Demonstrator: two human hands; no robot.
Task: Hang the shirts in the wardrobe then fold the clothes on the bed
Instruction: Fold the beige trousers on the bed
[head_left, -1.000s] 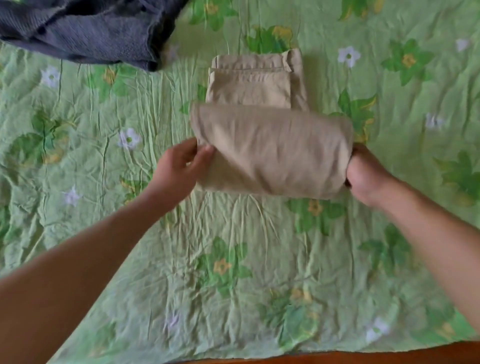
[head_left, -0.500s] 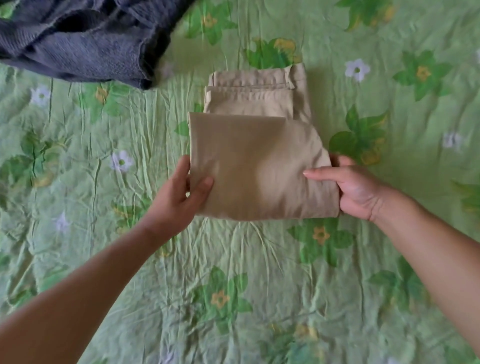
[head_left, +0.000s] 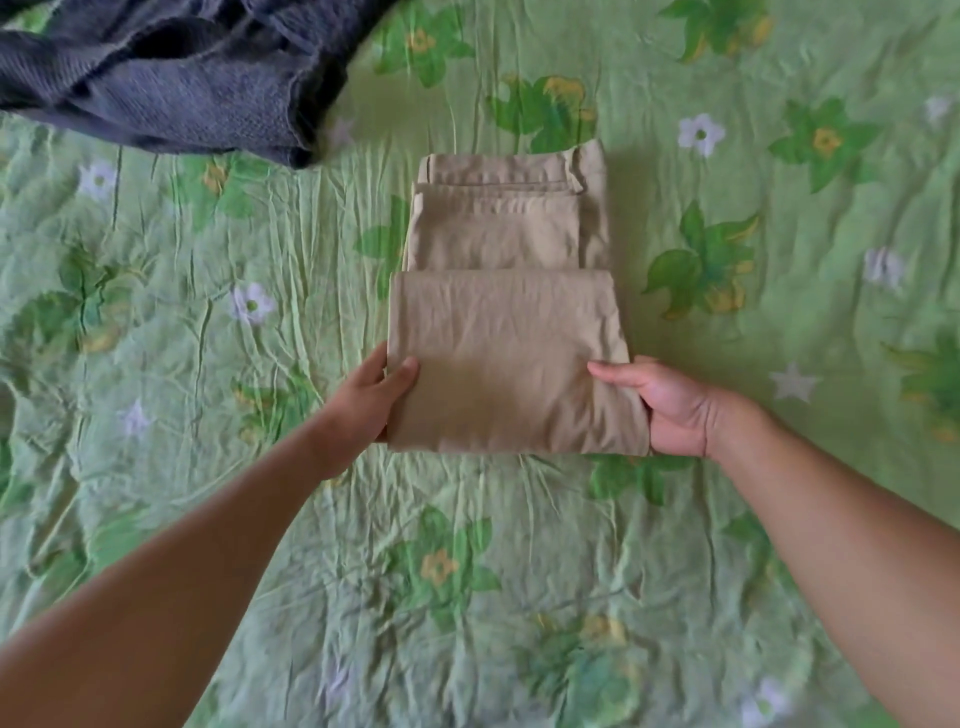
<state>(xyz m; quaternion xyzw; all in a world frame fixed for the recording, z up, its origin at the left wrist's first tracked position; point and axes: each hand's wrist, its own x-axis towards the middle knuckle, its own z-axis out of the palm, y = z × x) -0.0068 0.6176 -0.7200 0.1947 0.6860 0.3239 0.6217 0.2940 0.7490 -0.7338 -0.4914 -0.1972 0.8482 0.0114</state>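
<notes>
While left hand (head_left: 363, 408) pinches trousers (head_left: 501, 332) — right (head_left: 672, 410) too

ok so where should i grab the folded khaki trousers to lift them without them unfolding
Take the khaki trousers by the left and right edges of the near folded section, one hand from each side. The layers stack there, so pinching should keep them together.

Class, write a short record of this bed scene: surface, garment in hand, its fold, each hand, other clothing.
Surface: green floral bedsheet, creased
Garment: beige trousers, lying on the bedsheet
Fold: near layer folded over, waistband showing at far end
Left hand: grips left edge, thumb on top
Right hand: grips right edge, thumb on top
Other clothing: dark grey garment, crumpled, far left, apart from trousers
</notes>
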